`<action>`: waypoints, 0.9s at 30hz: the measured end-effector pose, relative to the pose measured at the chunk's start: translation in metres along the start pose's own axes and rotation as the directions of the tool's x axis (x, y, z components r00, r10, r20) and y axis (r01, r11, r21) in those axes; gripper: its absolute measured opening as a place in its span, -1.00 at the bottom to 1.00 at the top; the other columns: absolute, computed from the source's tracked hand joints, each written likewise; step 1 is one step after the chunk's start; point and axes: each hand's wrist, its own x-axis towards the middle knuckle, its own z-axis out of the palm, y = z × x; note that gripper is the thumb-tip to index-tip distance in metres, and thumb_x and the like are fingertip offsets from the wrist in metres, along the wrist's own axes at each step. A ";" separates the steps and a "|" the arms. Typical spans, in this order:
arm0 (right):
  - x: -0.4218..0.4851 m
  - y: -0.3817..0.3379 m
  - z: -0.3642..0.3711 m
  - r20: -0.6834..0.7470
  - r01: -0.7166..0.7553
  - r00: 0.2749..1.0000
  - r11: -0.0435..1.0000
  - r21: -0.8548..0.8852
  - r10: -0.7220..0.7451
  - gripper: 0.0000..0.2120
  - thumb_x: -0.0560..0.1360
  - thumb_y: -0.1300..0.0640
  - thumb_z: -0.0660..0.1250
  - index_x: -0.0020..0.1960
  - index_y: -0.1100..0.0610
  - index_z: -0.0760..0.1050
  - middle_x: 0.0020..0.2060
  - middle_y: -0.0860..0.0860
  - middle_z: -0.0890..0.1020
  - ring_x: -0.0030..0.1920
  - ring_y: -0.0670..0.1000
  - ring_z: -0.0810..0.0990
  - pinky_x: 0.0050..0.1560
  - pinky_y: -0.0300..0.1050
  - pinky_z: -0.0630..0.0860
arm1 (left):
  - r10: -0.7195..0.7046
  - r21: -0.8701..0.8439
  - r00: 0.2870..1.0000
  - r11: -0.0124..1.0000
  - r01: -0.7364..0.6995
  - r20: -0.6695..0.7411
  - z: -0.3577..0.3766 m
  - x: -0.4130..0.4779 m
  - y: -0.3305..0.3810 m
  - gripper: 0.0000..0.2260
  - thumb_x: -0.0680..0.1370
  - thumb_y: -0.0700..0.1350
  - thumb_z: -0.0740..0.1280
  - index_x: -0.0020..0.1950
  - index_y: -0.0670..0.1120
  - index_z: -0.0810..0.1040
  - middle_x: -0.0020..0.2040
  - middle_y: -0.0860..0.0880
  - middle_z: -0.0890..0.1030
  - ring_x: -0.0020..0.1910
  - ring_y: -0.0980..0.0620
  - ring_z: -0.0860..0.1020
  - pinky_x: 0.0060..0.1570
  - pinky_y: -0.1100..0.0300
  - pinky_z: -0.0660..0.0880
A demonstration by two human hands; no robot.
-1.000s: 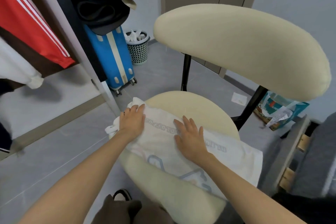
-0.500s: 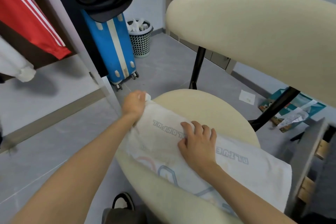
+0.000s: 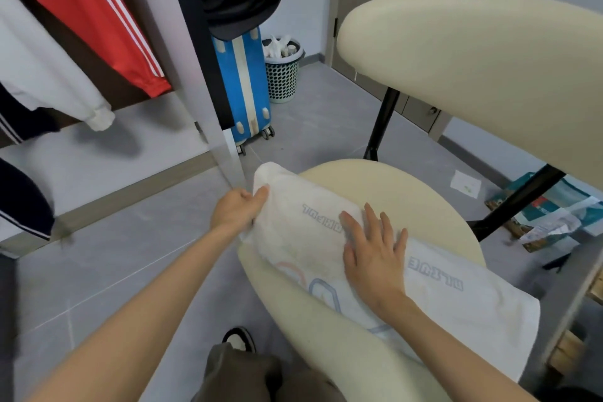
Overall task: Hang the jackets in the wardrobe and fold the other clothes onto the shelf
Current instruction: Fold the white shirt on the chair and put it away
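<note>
Head cam looks down on a cream chair seat (image 3: 408,192). The white shirt (image 3: 310,238) lies across its near edge, running from roughly 9 o'clock to 4 o'clock of the seat, with the right end hanging off the rim. Left hand (image 3: 236,210) pinches the bunched end at 9 o'clock, thumb on top and fingers curled under the cloth. Right hand (image 3: 375,254) lies flat on the middle, fingers straight and spread, gripping nothing, just pressing down.

My guess at why: the flat palm pins the fold so the soft cloth doesn't slide on the seat while the other hand takes the end over for the next fold. So it's mid-fold and not yet on the shelf.

Materials: the shirt looks like a thin, limp knit, a bit fuzzy, with pale blue block letters and an orange-and-blue graphic. It's doubled into a long strip. The seat is a round padded disc and the backrest (image 3: 473,68) is a fat curved pad at 1 o'clock. Both are matte nubby fabric on thin black metal legs.

Wardrobe (image 3: 199,75) stands open at 10 o'clock. A red jacket (image 3: 91,16) with white stripes hangs inside, with a smooth pale shelf (image 3: 98,153) below it. A hard-shell blue suitcase (image 3: 244,81) and a perforated plastic bin (image 3: 283,75) sit at 12 o'clock on grey tile.
</note>
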 end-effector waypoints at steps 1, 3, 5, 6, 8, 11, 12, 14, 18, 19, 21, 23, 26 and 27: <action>-0.004 -0.001 0.000 0.023 -0.001 1.000 1.000 0.007 0.001 -0.52 0.63 -0.01 -0.01 0.53 -0.20 0.01 0.57 0.00 -0.08 0.55 0.14 -0.13 0.45 0.31 -0.22 | 0.025 0.044 1.000 0.999 -0.026 0.001 0.000 -0.006 -0.006 -0.61 0.57 0.15 0.25 -0.35 -0.07 0.34 -0.37 -0.01 0.46 -0.24 -0.12 0.49 -0.31 0.12 0.30; -0.012 -0.002 0.002 0.096 -0.013 0.995 1.000 0.002 0.013 -0.53 0.65 -0.08 -0.10 0.54 -0.24 -0.10 0.57 -0.04 -0.18 0.55 0.14 -0.22 0.44 0.35 -0.24 | 0.048 0.024 0.998 0.999 -0.047 -0.041 -0.001 -0.012 -0.014 -0.66 0.64 0.04 0.16 -0.17 -0.18 0.48 -0.16 -0.16 0.58 -0.04 -0.21 0.54 -0.15 0.06 0.38; -0.016 0.000 0.004 0.184 -0.024 0.982 0.999 -0.045 0.032 -0.52 0.64 -0.16 -0.19 0.53 -0.26 -0.24 0.55 -0.07 -0.27 0.54 0.17 -0.29 0.41 0.41 -0.26 | 0.047 -0.069 0.993 0.996 -0.055 -0.112 -0.005 -0.012 -0.013 -0.65 0.67 -0.01 0.09 0.07 -0.27 0.50 0.05 -0.26 0.58 0.06 -0.23 0.53 -0.07 0.05 0.37; -0.017 0.002 0.004 0.228 -0.025 0.973 0.997 -0.073 0.041 -0.51 0.63 -0.20 -0.23 0.51 -0.27 -0.31 0.54 -0.09 -0.32 0.53 0.19 -0.31 0.40 0.42 -0.28 | 0.061 -0.071 0.989 0.995 -0.071 -0.134 -0.008 -0.010 -0.012 -0.65 0.68 -0.02 0.08 0.13 -0.27 0.49 0.09 -0.26 0.57 0.08 -0.22 0.52 -0.08 0.07 0.35; -0.015 0.009 0.001 0.298 -0.021 0.953 0.994 -0.106 0.052 -0.49 0.60 -0.26 -0.27 0.47 -0.29 -0.43 0.50 -0.12 -0.40 0.51 0.24 -0.35 0.38 0.43 -0.31 | 0.078 -0.011 0.985 0.997 -0.080 -0.151 -0.015 -0.005 -0.014 -0.68 0.68 -0.02 0.08 0.19 -0.22 0.49 0.14 -0.24 0.57 0.11 -0.21 0.51 -0.07 0.09 0.34; -0.015 0.026 -0.006 0.346 -0.008 0.936 0.989 -0.146 0.059 -0.46 0.58 -0.31 -0.27 0.41 -0.28 -0.52 0.48 -0.14 -0.45 0.50 0.26 -0.38 0.39 0.42 -0.30 | -0.007 0.055 0.991 0.998 0.014 -0.134 -0.019 -0.003 -0.019 -0.69 0.66 -0.01 0.15 0.29 -0.16 0.44 0.23 -0.23 0.54 0.20 -0.21 0.49 0.10 0.02 0.40; -0.016 0.032 -0.008 0.344 -0.012 0.937 0.989 -0.148 0.063 -0.46 0.58 -0.30 -0.27 0.41 -0.28 -0.52 0.48 -0.13 -0.44 0.50 0.24 -0.39 0.39 0.42 -0.31 | -0.008 0.111 0.989 0.994 0.025 -0.151 -0.018 -0.006 -0.018 -0.67 0.65 0.00 0.16 0.35 -0.14 0.40 0.28 -0.22 0.49 0.26 -0.21 0.44 0.19 -0.02 0.36; -0.019 0.038 -0.008 0.303 -0.041 0.950 0.991 -0.126 0.077 -0.47 0.60 -0.26 -0.26 0.45 -0.25 -0.48 0.51 -0.10 -0.39 0.51 0.18 -0.40 0.40 0.38 -0.32 | 0.122 0.222 0.968 0.972 -0.072 -0.221 -0.007 -0.021 -0.005 -0.64 0.65 -0.03 0.16 0.42 -0.11 0.35 0.35 -0.19 0.39 0.35 -0.19 0.33 0.30 -0.06 0.26; -0.014 0.018 -0.003 0.165 -0.110 0.981 0.993 0.035 0.103 -0.46 0.66 -0.09 -0.18 0.57 -0.01 -0.26 0.56 -0.07 -0.22 0.54 0.02 -0.31 0.46 0.24 -0.32 | 0.564 0.265 0.824 0.802 -0.535 -0.045 0.049 -0.068 0.037 -0.64 0.66 -0.14 0.09 0.46 -0.08 0.34 0.45 -0.07 0.35 0.44 -0.08 0.26 0.41 -0.06 0.15; -0.013 0.013 0.000 0.152 -0.115 0.983 0.992 0.047 0.107 -0.46 0.66 -0.07 -0.18 0.58 0.02 -0.24 0.57 -0.07 -0.20 0.55 0.00 -0.28 0.47 0.21 -0.33 | 0.583 0.309 0.809 0.758 -0.575 0.075 0.067 -0.079 0.044 -0.62 0.67 -0.11 0.04 0.50 -0.03 0.27 0.52 -0.01 0.26 0.51 -0.02 0.16 0.46 -0.09 0.04; -0.017 0.015 0.007 0.139 -0.121 0.983 0.993 0.012 0.118 -0.47 0.66 -0.08 -0.20 0.57 0.00 -0.26 0.56 -0.08 -0.21 0.55 -0.03 -0.27 0.47 0.16 -0.37 | 0.541 0.438 0.798 0.670 -0.599 0.265 0.099 -0.095 0.045 -0.58 0.69 -0.03 -0.04 0.57 0.09 0.09 0.58 0.09 0.07 0.56 0.03 -0.05 0.46 -0.20 -0.19; -0.026 0.033 0.011 0.128 -0.162 0.978 0.986 -0.029 0.164 -0.47 0.64 -0.14 -0.24 0.56 -0.08 -0.30 0.55 -0.12 -0.25 0.54 -0.03 -0.29 0.47 0.14 -0.38 | 0.485 0.544 0.811 0.605 -0.581 0.327 0.118 -0.099 0.035 -0.55 0.68 0.05 -0.09 0.57 0.18 -0.08 0.59 0.12 -0.09 0.56 -0.03 -0.18 0.40 -0.28 -0.31; -0.041 0.071 0.005 0.103 -0.278 0.955 0.960 -0.020 0.278 -0.48 0.60 -0.22 -0.26 0.53 -0.22 -0.31 0.56 -0.12 -0.23 0.55 0.03 -0.27 0.49 0.08 -0.37 | 0.471 0.574 0.838 0.620 -0.536 0.274 0.124 -0.098 0.026 -0.55 0.66 0.13 -0.10 0.54 0.28 -0.14 0.59 0.09 -0.15 0.55 -0.12 -0.23 0.35 -0.30 -0.39; -0.045 0.083 0.001 0.107 -0.328 0.939 0.945 0.002 0.326 -0.47 0.60 -0.23 -0.25 0.53 -0.23 -0.29 0.56 -0.11 -0.20 0.55 0.04 -0.26 0.49 0.08 -0.36 | 0.462 0.570 0.844 0.630 -0.528 0.271 0.125 -0.098 0.027 -0.55 0.65 0.14 -0.10 0.54 0.29 -0.13 0.59 0.08 -0.15 0.55 -0.13 -0.24 0.35 -0.31 -0.40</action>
